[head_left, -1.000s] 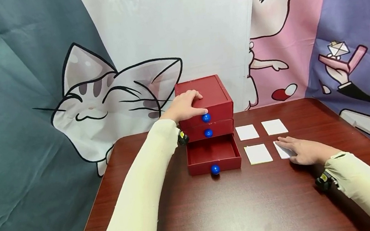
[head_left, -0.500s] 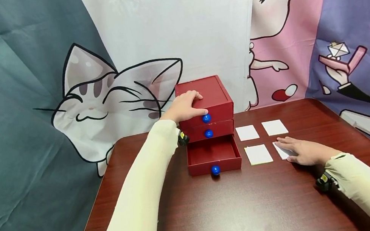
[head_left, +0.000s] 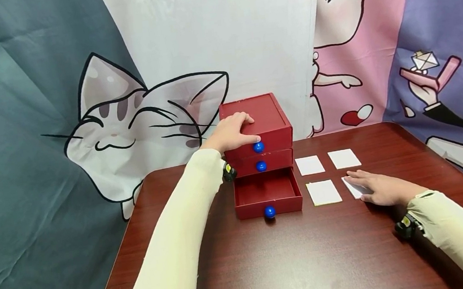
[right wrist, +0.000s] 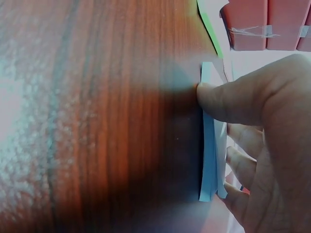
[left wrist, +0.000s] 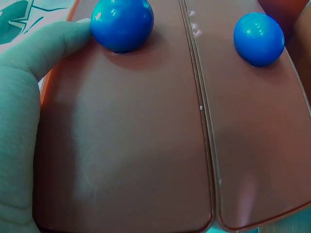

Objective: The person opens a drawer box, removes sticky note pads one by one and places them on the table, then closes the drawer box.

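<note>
A small red three-drawer cardboard chest [head_left: 257, 134] with round blue knobs stands at the far middle of the dark wooden table [head_left: 313, 259]. The left hand [head_left: 230, 134] is laid on the chest's top at its left front corner, fingers curved over the edge and thumb tip touching the top blue knob [left wrist: 122, 23]; the chest is thus steadied rather than pinched. The bottom drawer [head_left: 267, 193] is pulled out, at 6 o'clock from that hand. Four white square paper pads are laid at 3 o'clock from the chest. The right hand [head_left: 380, 188] rests flat over the near right pad [head_left: 353, 187], fingers fairly straight; in the right wrist view the thumb [right wrist: 228, 99] is pressed against the pad's edge [right wrist: 209, 160]. The near left pad [head_left: 323, 192] lies just beside, at 9 o'clock from the right hand.
</note>
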The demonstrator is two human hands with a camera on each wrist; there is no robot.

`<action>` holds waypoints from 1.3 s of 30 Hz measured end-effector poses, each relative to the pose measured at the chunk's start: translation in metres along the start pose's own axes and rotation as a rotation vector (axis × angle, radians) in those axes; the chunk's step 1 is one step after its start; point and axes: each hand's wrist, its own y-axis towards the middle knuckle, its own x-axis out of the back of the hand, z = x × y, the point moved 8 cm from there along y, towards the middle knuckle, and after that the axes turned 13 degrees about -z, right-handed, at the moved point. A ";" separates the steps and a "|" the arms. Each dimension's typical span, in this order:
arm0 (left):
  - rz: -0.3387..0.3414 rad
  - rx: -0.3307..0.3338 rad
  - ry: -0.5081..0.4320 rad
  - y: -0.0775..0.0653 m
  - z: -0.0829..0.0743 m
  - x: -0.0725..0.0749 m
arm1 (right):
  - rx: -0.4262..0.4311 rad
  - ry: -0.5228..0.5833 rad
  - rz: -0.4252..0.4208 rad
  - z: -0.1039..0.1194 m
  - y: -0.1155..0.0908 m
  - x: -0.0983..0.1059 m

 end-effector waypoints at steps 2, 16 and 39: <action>0.000 0.000 -0.002 0.000 0.000 0.000 | -0.008 0.002 0.002 0.000 0.000 0.000; 0.007 0.012 -0.007 -0.001 -0.001 0.000 | -0.017 -0.002 -0.007 -0.002 -0.001 0.000; 0.007 0.002 -0.004 -0.002 -0.002 0.001 | -0.005 0.047 -0.126 0.002 0.000 0.008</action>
